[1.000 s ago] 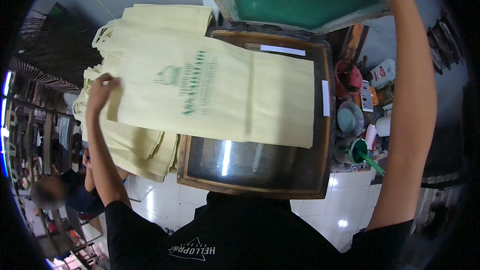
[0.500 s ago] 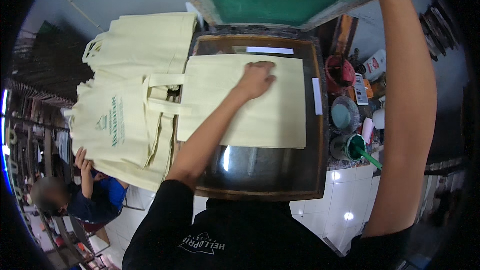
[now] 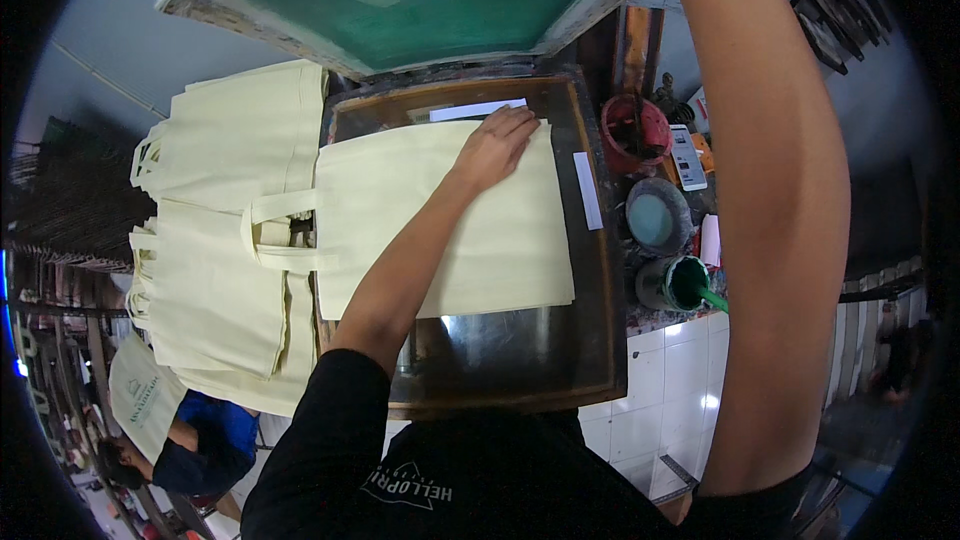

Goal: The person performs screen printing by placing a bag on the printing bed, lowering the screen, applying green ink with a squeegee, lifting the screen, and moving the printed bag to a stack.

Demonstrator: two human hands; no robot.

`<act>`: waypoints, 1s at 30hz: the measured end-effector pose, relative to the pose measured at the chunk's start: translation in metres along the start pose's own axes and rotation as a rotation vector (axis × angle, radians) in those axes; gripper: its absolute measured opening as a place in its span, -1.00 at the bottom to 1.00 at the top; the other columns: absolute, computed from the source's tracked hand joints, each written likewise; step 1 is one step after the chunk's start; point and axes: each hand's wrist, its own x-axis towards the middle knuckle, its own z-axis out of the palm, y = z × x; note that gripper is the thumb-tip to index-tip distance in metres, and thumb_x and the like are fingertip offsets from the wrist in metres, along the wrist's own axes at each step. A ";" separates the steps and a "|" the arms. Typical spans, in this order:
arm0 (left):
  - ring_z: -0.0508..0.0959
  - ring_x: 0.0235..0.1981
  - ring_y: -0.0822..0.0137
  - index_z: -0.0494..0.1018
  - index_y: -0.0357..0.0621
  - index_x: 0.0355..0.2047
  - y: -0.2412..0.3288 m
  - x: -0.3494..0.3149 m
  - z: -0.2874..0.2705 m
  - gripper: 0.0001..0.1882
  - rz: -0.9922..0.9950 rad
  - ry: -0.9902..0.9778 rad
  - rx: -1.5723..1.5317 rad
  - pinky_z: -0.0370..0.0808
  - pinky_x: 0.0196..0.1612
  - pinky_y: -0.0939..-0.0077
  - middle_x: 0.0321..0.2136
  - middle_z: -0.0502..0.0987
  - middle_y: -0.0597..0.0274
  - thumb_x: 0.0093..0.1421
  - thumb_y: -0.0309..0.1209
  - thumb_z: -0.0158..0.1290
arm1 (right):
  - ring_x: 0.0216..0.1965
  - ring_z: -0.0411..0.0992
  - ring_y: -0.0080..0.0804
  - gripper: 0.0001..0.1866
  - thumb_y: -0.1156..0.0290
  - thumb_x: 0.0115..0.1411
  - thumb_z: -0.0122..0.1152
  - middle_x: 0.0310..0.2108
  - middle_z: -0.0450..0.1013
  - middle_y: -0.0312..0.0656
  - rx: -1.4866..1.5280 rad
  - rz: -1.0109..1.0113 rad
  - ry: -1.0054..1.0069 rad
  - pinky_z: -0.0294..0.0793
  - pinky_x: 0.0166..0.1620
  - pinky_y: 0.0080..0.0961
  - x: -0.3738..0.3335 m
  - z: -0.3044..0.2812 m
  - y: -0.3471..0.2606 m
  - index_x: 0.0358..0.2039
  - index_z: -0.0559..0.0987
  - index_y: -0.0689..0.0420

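Observation:
A cream fabric tote bag (image 3: pixel 400 195) lies flat on the glass-topped, wood-framed board (image 3: pixel 500 365), its handles hanging off the left side. My left hand (image 3: pixel 497 148) rests palm-down near the bag's far right corner, fingers stretched out and close to a white strip (image 3: pixel 460 112). A second white strip (image 3: pixel 588 190) is stuck on the glass beyond the bag's right edge. Above the board, a green printing screen (image 3: pixel 430 0) is tilted up. My right arm (image 3: pixel 775 190) reaches up toward its frame, but the hand is beyond the upper edge of the view.
Piles of cream bags (image 3: pixel 230 140) lie at the left. A co-worker (image 3: pixel 205 440) holds a printed bag (image 3: pixel 145 390) at lower left. To the right stand a red bucket (image 3: pixel 655 130), a phone (image 3: pixel 688 157), a grey bowl (image 3: pixel 658 217) and a tub of green ink (image 3: pixel 675 283).
My left hand has slid toward the far edge of the bag. The co-worker has lifted a printed bag off the left pile. My view has shifted to the right.

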 end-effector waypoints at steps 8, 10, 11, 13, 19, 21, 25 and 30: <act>0.54 -0.03 -0.03 0.51 -0.21 -0.01 0.001 0.024 0.015 -0.70 -0.254 -0.261 0.054 0.42 0.13 0.10 -0.09 0.59 -0.01 0.27 -0.39 0.11 | -0.17 0.59 0.12 -0.72 0.30 0.19 0.17 -0.22 0.63 0.13 0.088 -0.012 -0.019 0.55 -0.07 -0.12 -0.005 -0.006 0.004 -0.26 0.78 0.12; 0.47 0.10 -0.04 0.45 -0.16 0.11 0.011 0.030 0.017 -0.57 -0.283 -0.204 0.058 0.30 0.25 0.05 0.02 0.54 -0.04 0.27 -0.30 0.13 | -0.16 0.59 0.12 -0.72 0.30 0.19 0.16 -0.20 0.63 0.11 0.088 -0.022 -0.032 0.55 -0.06 -0.12 -0.004 -0.004 0.005 -0.24 0.78 0.09; 0.44 0.17 -0.04 0.42 -0.13 0.18 0.017 0.032 0.017 -0.50 -0.323 -0.211 0.058 0.25 0.31 0.03 0.08 0.52 -0.06 0.27 -0.25 0.14 | -0.16 0.59 0.13 -0.71 0.30 0.19 0.15 -0.19 0.63 0.11 0.089 -0.028 -0.036 0.55 -0.05 -0.12 -0.003 -0.003 0.007 -0.23 0.78 0.07; 0.23 0.34 -0.10 0.30 -0.08 0.31 0.032 0.027 0.014 -0.31 -0.318 -0.174 0.113 0.05 0.40 -0.09 0.26 0.33 -0.13 0.25 -0.06 0.15 | -0.15 0.59 0.14 -0.71 0.30 0.17 0.15 -0.19 0.63 0.11 -0.009 -0.048 -0.018 0.55 -0.03 -0.12 0.002 0.000 0.008 -0.22 0.78 0.05; -0.35 0.52 -0.27 0.01 -0.08 0.49 0.070 0.014 0.019 0.13 -0.679 -0.633 0.193 -0.37 0.43 -0.40 0.50 -0.21 -0.26 0.15 0.43 0.00 | -0.14 0.58 0.17 -0.70 0.29 0.17 0.15 -0.19 0.62 0.14 0.044 -0.084 -0.007 0.54 -0.02 -0.09 0.005 0.001 0.012 -0.22 0.77 0.08; -0.37 0.52 -0.26 0.00 -0.05 0.50 0.072 0.016 0.022 0.13 -0.717 -0.610 0.187 -0.39 0.43 -0.39 0.51 -0.22 -0.25 0.15 0.43 0.00 | -0.14 0.58 0.17 -0.71 0.29 0.16 0.16 -0.19 0.61 0.15 0.051 -0.077 -0.011 0.54 -0.02 -0.09 0.002 -0.001 0.010 -0.23 0.77 0.10; -0.40 0.52 -0.25 -0.02 -0.02 0.51 0.071 0.023 0.022 0.16 -0.742 -0.651 0.204 -0.42 0.41 -0.45 0.51 -0.27 -0.25 0.11 0.45 0.02 | -0.14 0.59 0.16 -0.71 0.31 0.16 0.18 -0.19 0.61 0.16 0.067 -0.033 -0.016 0.54 -0.03 -0.10 -0.003 -0.004 0.006 -0.23 0.76 0.15; -0.47 0.50 -0.34 -0.06 0.15 0.53 0.079 0.033 0.015 0.19 -0.896 -0.714 0.202 -0.44 0.32 -0.65 0.52 -0.34 -0.23 0.06 0.48 0.06 | -0.16 0.59 0.15 -0.71 0.31 0.16 0.21 -0.20 0.62 0.18 0.045 -0.045 -0.009 0.54 -0.03 -0.10 -0.004 -0.006 0.002 -0.24 0.75 0.21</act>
